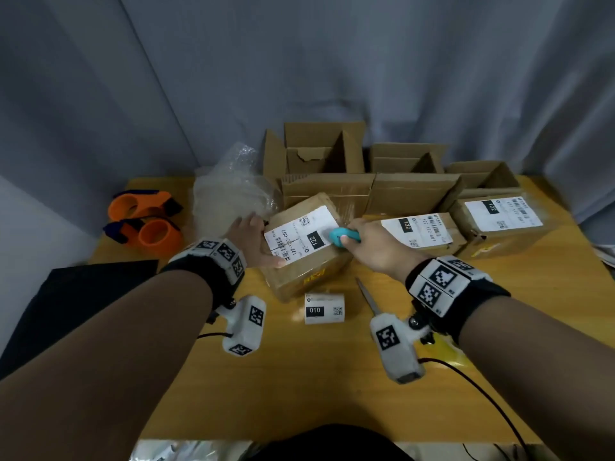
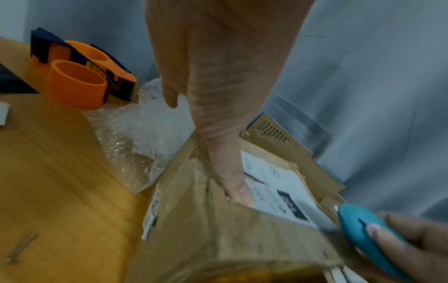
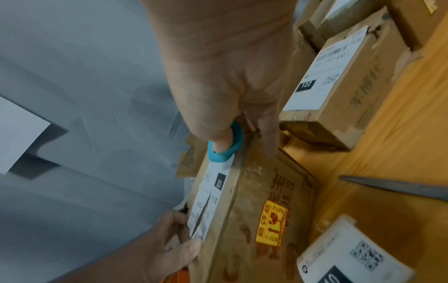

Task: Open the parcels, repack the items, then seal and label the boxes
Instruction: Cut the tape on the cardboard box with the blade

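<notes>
A taped cardboard parcel with a white "122" label lies tilted at the table's middle. My left hand grips its left end, thumb on the label's corner, fingers round the far edge. My right hand holds a teal box cutter, whose tip rests on the label's right end near the parcel's top edge. The blade is hidden. A dark slit runs through the label near my left hand. A yellow sticker marks the parcel's side.
Two more labelled parcels sit to the right, and open empty boxes stand behind. Orange tape dispensers and bubble wrap lie at the left. A label roll and scissors lie near the front.
</notes>
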The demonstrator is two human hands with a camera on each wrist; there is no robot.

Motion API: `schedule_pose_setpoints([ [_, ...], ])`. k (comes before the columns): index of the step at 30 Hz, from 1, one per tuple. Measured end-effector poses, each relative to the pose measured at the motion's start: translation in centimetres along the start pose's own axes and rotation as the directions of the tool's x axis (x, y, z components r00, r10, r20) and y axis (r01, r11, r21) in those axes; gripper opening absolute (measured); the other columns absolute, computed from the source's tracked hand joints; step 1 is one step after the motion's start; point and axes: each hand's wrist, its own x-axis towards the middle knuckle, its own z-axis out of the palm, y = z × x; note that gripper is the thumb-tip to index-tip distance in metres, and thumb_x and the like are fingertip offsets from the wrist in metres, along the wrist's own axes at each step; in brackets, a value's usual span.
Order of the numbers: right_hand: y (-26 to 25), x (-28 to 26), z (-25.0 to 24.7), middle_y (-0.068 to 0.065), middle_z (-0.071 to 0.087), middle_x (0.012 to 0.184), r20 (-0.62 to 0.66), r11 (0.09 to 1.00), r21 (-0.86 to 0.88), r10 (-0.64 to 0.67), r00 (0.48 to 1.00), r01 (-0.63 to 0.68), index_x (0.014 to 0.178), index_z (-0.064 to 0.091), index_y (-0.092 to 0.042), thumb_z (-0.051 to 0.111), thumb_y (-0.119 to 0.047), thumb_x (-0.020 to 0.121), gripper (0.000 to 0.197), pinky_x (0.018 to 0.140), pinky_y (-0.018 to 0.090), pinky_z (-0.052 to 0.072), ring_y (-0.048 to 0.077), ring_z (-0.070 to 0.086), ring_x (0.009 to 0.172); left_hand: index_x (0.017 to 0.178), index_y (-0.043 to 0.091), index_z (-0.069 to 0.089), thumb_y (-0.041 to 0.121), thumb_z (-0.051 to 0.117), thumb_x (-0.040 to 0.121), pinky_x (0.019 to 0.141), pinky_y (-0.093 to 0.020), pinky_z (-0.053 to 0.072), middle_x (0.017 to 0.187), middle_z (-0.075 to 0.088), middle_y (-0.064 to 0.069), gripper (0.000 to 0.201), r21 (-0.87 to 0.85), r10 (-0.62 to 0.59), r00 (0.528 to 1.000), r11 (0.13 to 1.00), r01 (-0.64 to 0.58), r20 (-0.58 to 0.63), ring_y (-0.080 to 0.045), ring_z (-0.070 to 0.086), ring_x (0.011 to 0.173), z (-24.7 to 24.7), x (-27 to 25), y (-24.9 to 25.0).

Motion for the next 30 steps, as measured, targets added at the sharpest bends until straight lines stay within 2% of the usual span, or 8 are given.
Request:
schedule_pose_setpoints([
  [6, -0.5, 1.3, 1.4, 0.011, 0.040, 0.136, -0.181, 0.990, 0.141, 0.022, 0.983, 0.004, 0.125, 0.051, -0.010, 0.047, -0.026, 0.099, 0.031, 0.106, 0.037, 0.036, 0.026, 0.048, 0.118, 0.116, 0.005, 0.044, 0.051, 0.077, 0.069, 0.080, -0.033, 0.050, 0.115, 0.060, -0.008, 0.073, -0.167, -0.038, 0.998, 0.985, 0.028, -0.056, -0.023, 0.060, 0.099, 0.7, -1.9, -0.6],
  [11, -1.0, 2.0, 2.7, 0.010, 0.053, 0.124, -0.105, 0.943, 0.308, 0.168, 0.980, -0.128, 0.135, 0.043, -0.014, 0.046, -0.025, 0.099, 0.037, 0.082, 0.045, 0.056, 0.032, 0.062, 0.101, 0.105, 0.010, 0.047, 0.054, 0.067, 0.078, 0.067, -0.025, 0.043, 0.102, 0.062, -0.002, 0.056, -0.111, -0.023, 1.000, 0.994, 0.022, -0.009, -0.016, 0.056, 0.082, 0.7, -2.4, -0.1],
  [14, -1.0, 2.2, 2.9, 0.009, 0.052, 0.128, -0.160, 0.925, 0.372, 0.146, 0.976, -0.077, 0.136, 0.043, -0.015, 0.047, -0.027, 0.099, 0.039, 0.092, 0.046, 0.052, 0.030, 0.059, 0.110, 0.106, 0.011, 0.059, 0.053, 0.060, 0.084, 0.059, -0.022, 0.039, 0.090, 0.064, -0.001, 0.047, -0.094, 0.070, 0.998, 0.993, -0.069, 0.001, -0.013, 0.054, 0.071, 0.5, -2.6, 0.5],
  [17, -0.1, 2.1, 1.9, 0.005, 0.054, 0.116, -0.188, 0.930, 0.368, 0.088, 0.978, -0.013, 0.128, 0.046, -0.014, 0.045, -0.027, 0.100, 0.031, 0.096, 0.045, 0.049, 0.025, 0.056, 0.108, 0.115, 0.016, 0.064, 0.049, 0.054, 0.091, 0.057, -0.016, 0.040, 0.088, 0.064, 0.006, 0.042, -0.111, 0.177, 0.984, 0.978, -0.176, -0.003, -0.009, 0.057, 0.070, 0.6, -3.1, 1.6],
  [21, 1.2, 1.5, 0.3, 0.008, 0.055, 0.122, -0.277, 0.962, 0.265, 0.008, 0.961, 0.068, 0.126, 0.049, -0.012, 0.045, -0.021, 0.100, 0.028, 0.095, 0.032, 0.042, 0.021, 0.052, 0.110, 0.095, 0.009, 0.062, 0.026, 0.066, 0.088, 0.064, -0.026, 0.055, 0.082, 0.070, -0.004, 0.019, -0.410, 0.264, 0.963, 0.886, -0.219, 0.056, -0.016, 0.067, 0.069, 1.0, -3.4, 3.6],
  [24, 1.3, 0.4, -0.5, 0.004, 0.057, 0.120, -0.334, 0.977, 0.048, -0.180, 0.925, 0.208, 0.120, 0.053, -0.013, 0.048, -0.015, 0.098, 0.023, 0.089, 0.025, 0.039, 0.014, 0.052, 0.105, 0.091, 0.011, 0.061, 0.029, 0.067, 0.086, 0.064, -0.026, 0.049, 0.085, 0.067, -0.002, 0.020, -0.194, 0.274, 0.959, 0.939, -0.284, -0.078, -0.013, 0.061, 0.072, 0.5, -2.5, 4.2],
  [26, 1.3, -0.6, -0.7, 0.000, 0.058, 0.118, -0.210, 0.948, -0.140, -0.309, 0.928, 0.284, 0.121, 0.055, -0.017, 0.049, -0.018, 0.097, 0.024, 0.086, 0.025, 0.041, 0.012, 0.053, 0.101, 0.101, 0.015, 0.060, 0.037, 0.067, 0.084, 0.074, -0.026, 0.045, 0.104, 0.063, -0.002, 0.029, 0.036, 0.332, 0.932, 0.943, -0.330, -0.146, -0.014, 0.057, 0.088, 0.1, -1.8, 3.8],
  [30, 1.0, -2.1, -0.2, 0.000, 0.058, 0.121, 0.082, 0.792, -0.439, -0.434, 0.897, 0.424, 0.119, 0.054, -0.019, 0.049, -0.025, 0.097, 0.023, 0.085, 0.027, 0.039, 0.019, 0.053, 0.110, 0.135, 0.025, 0.048, 0.049, 0.074, 0.073, 0.112, -0.039, 0.025, 0.150, 0.030, -0.001, 0.072, 0.079, 0.405, 0.914, 0.910, -0.407, 0.032, -0.020, 0.026, 0.137, 0.9, -1.0, 2.2],
])
